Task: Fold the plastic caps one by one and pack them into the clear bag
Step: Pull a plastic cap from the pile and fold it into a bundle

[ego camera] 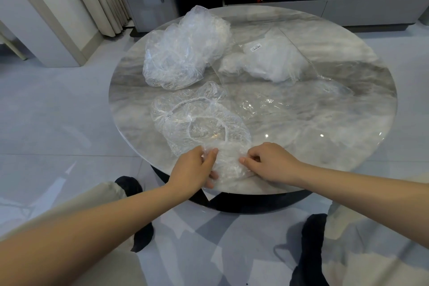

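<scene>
- Right now both hands work one plastic cap [228, 162] at the near edge of the round marble table [325, 123], so the step in hand looks like the folding of a single cap
- Left hand [193, 168] pinches the cap's left side, thumb on top and fingers curled beneath the film; right hand [267, 161] pinches its right side with curled fingers; the two hands sit close together with the crumpled cap bunched between them
- Two more caps [197, 118] lie spread open just beyond the hands, their elastic rims showing, the nearer one touching the cap being held
- A loose heap of unfolded caps [185, 53] sits at the far left of the table, so by my judgement much of the task remains
- Clear bag [274, 62], bearing a small label and already holding some white folded pieces, lies at the far right, well apart from the hands, its open end seemingly trailing toward the table's middle
- Next, I judge, the cap needs flattening and doubling into a compact shape, then carrying to the bag's mouth; thin film springs back, so a firm pinch is called for
</scene>
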`<state>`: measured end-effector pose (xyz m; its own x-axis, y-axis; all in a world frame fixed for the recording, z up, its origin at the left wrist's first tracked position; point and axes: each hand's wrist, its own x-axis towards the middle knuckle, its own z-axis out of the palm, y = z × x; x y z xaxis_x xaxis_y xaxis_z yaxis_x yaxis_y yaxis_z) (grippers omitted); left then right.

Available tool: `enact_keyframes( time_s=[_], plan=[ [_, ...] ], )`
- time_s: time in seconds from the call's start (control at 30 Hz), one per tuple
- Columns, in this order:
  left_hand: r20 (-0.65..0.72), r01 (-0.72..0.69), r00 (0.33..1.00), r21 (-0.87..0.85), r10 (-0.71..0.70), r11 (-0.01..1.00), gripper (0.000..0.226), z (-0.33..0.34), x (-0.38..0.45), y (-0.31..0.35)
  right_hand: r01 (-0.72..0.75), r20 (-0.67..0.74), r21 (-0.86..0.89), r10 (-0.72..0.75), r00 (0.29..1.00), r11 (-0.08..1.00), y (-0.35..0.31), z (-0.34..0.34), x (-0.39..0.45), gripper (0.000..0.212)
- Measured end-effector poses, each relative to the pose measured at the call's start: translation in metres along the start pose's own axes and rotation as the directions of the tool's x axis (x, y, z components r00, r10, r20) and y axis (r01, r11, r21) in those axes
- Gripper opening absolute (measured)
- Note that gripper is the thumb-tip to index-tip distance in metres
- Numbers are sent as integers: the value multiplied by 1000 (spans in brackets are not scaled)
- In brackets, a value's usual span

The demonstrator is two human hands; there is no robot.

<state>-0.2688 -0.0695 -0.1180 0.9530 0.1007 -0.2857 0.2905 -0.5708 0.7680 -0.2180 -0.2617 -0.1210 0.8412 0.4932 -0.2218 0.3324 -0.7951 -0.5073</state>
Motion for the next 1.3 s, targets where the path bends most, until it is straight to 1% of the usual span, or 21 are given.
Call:
enact_keyframes(
  time_s=[0.1, 0.17, 0.23, 0.27, 0.33, 0.37, 0.4, 0.43, 0.5, 0.53, 0.6, 0.63, 0.7, 0.73, 0.8, 0.83, 0.9, 0.97, 1.1, 1.2, 1.3],
  plan=[
    [-13, 0, 1000, 48, 1, 999, 42, -4, 5, 3, -31, 8, -5, 31, 999, 999, -2, 0, 3, 49],
    [-93, -29, 995, 158, 44, 987, 44, -5, 6, 4, -48, 15, -9, 48, 999, 999, -5, 0, 4, 48],
    [-206, -152, 954, 300, 219, 942, 46, -6, 4, 1, -70, 22, 7, 70, 997, 998, -6, -1, 4, 45],
    [-237, -273, 894, 386, 381, 881, 46, -6, 4, -1, -82, 24, 22, 82, 996, 996, -6, -1, 4, 43],
    [-141, -498, 731, 559, 667, 663, 46, -5, 6, -6, -102, 25, 60, 101, 995, 993, -6, -2, 4, 40],
    [-36, -569, 675, 610, 737, 551, 47, -3, 7, -9, -103, 23, 66, 101, 995, 992, -6, -2, 4, 39],
    [83, -617, 652, 636, 754, 463, 49, 1, 8, -13, -98, 20, 66, 97, 995, 993, -6, -3, 4, 37],
    [195, -644, 655, 649, 730, 405, 53, 4, 7, -16, -94, 17, 66, 93, 996, 993, -6, -3, 4, 35],
    [336, -656, 686, 669, 645, 350, 62, 10, 4, -22, -85, 21, 70, 84, 996, 994, -6, -2, 2, 24],
    [374, -651, 705, 679, 603, 340, 65, 11, 4, -26, -82, 27, 66, 80, 996, 994, -5, -1, 1, 18],
    [425, -644, 737, 678, 525, 354, 72, 10, 5, -31, -50, -2, -11, 50, 999, 999, -4, 2, -2, 20],
    [446, -644, 745, 674, 496, 361, 75, 10, 6, -32, 16, -69, -93, -22, 997, 996, -1, 5, -4, 25],
    [479, -649, 750, 664, 456, 371, 77, 12, 7, -34, 227, -193, -317, -297, 935, 921, 3, 7, -5, 36],
    [493, -653, 750, 658, 441, 375, 77, 13, 7, -34, 318, -211, -408, -427, 879, 856, 4, 9, -5, 40],
    [505, -656, 749, 655, 429, 375, 76, 14, 8, -35, 422, -189, -480, -560, 806, 769, 7, 10, -6, 41],
    [508, -657, 749, 654, 426, 375, 75, 14, 8, -36, 433, -174, -493, -573, 801, 755, 8, 11, -8, 39],
    [512, -655, 751, 655, 416, 377, 73, 12, 10, -36, 398, -129, -536, -539, 833, 744, 11, 16, -12, 42],
    [517, -655, 753, 645, 407, 392, 73, 12, 9, -36, 335, -82, -581, -462, 883, 742, 17, 23, -15, 49],
    [523, -660, 750, 628, 405, 411, 74, 11, 7, -34, 226, -56, -566, -311, 949, 793, 21, 26, -20, 68],
    [530, -658, 752, 634, 390, 407, 74, 11, 8, -34, 215, -33, -547, -277, 960, 809, 22, 27, -20, 69],
    [533, -661, 750, 610, 391, 437, 73, 12, 9, -35, 245, -38, -548, -316, 948, 800, 20, 24, -17, 71]
  ],
)
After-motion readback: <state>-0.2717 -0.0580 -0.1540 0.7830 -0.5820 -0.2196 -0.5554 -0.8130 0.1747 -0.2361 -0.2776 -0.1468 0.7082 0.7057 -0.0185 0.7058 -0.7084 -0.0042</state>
